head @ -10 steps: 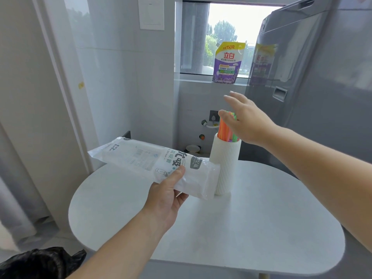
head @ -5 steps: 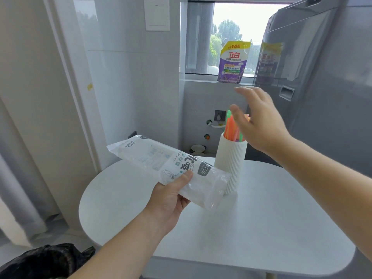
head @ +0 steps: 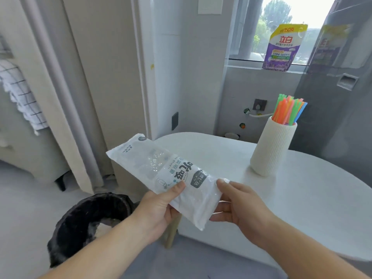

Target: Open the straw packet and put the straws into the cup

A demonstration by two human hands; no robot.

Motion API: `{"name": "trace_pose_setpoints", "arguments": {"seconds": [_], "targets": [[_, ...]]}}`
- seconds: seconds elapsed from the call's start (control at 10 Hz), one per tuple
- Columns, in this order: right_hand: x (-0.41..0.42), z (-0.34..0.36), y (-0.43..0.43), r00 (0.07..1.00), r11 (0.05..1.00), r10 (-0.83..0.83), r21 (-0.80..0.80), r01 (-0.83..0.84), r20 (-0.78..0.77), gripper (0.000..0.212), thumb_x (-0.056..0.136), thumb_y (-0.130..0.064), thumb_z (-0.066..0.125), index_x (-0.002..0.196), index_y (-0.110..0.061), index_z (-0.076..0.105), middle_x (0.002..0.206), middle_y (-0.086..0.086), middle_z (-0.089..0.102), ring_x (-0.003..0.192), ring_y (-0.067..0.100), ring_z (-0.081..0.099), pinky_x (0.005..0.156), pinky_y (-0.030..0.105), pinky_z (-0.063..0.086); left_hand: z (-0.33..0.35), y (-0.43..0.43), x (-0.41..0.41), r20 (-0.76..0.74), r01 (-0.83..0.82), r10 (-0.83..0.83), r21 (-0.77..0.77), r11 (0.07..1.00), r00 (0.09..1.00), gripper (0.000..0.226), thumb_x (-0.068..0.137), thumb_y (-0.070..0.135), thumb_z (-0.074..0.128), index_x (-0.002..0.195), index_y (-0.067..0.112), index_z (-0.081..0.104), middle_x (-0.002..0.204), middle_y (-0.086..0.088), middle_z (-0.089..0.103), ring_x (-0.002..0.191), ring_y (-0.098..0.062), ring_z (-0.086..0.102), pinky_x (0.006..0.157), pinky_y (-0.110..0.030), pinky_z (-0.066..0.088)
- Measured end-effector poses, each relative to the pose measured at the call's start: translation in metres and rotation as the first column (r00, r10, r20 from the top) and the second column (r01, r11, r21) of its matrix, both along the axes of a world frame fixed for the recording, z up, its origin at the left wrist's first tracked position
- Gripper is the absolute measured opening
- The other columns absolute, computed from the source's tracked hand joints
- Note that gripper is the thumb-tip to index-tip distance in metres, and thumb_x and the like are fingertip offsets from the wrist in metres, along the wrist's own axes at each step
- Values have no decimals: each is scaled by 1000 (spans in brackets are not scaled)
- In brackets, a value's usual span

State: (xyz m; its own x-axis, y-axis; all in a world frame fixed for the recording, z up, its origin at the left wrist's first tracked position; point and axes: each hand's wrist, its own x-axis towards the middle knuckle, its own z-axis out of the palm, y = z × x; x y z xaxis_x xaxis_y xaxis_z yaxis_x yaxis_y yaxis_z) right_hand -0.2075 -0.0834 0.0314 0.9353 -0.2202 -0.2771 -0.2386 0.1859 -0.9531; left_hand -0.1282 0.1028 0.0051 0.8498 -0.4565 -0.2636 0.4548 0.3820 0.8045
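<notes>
A flat, clear-and-white straw packet with printed lettering hangs in the air past the table's left edge. My left hand grips its near end from below, thumb on top. My right hand holds the same end from the right side, thumb on the packet's edge. A white ribbed cup stands upright on the white table at the right. A bunch of coloured straws sticks up out of it, leaning right. The packet looks empty.
A black-lined bin stands on the floor at the lower left, below the packet. A purple detergent pouch sits on the window sill. A grey appliance rises behind the cup. A door frame is at the left.
My right hand has left the straws in the cup and come down to take hold of the packet's near end. The packet and my view have swung left, toward the bin.
</notes>
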Motion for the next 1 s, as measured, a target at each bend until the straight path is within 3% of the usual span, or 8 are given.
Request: {"name": "trace_pose_setpoints", "arguments": {"seconds": [0.2,0.3,0.4,0.7,0.8,1.0], "targets": [[18,-37,71,981,992,123,-3,-125,-153,32,103,-26,53,107,2,68,84,15,77,68,31,74,61,37,60,-51,75,-26,-209,-78,112,162,984,972,54,81,46,75,125,16,71,119,-13,79,112,-33,74,77,-41,65],[30,-65,97,959,984,164,-28,-175,-233,29,102,-27,51,106,-7,72,78,6,78,66,25,74,63,37,61,-78,94,-32,-297,-85,152,226,970,943,44,91,50,70,120,18,73,109,-12,81,92,-28,79,63,-34,62],[46,-90,116,935,981,169,-39,-191,-313,28,102,-28,53,106,-8,71,74,6,77,63,23,73,62,37,61,-106,105,-33,-371,-89,197,287,954,907,42,91,48,71,118,16,73,94,-12,82,78,-26,76,61,-35,61],[85,-125,153,896,959,177,-132,-250,-408,34,101,-33,54,115,-4,65,86,9,70,60,16,68,54,27,55,-131,117,-16,-426,-135,282,341,930,860,31,100,37,64,110,9,71,88,-14,75,76,-27,74,61,-34,60],[88,-132,153,887,944,197,-163,-286,-418,41,100,-42,55,114,-4,65,94,12,70,66,18,67,59,29,57,-134,117,-17,-439,-165,310,337,927,843,35,100,40,64,112,8,70,93,-16,74,79,-28,73,68,-38,60],[73,-133,133,882,951,211,-122,-286,-422,48,94,-56,58,108,-10,63,97,12,73,73,23,69,69,35,62,-133,105,-32,-501,-138,253,256,957,828,55,90,55,72,115,9,58,95,-19,82,84,-29,81,59,-37,64]]}}
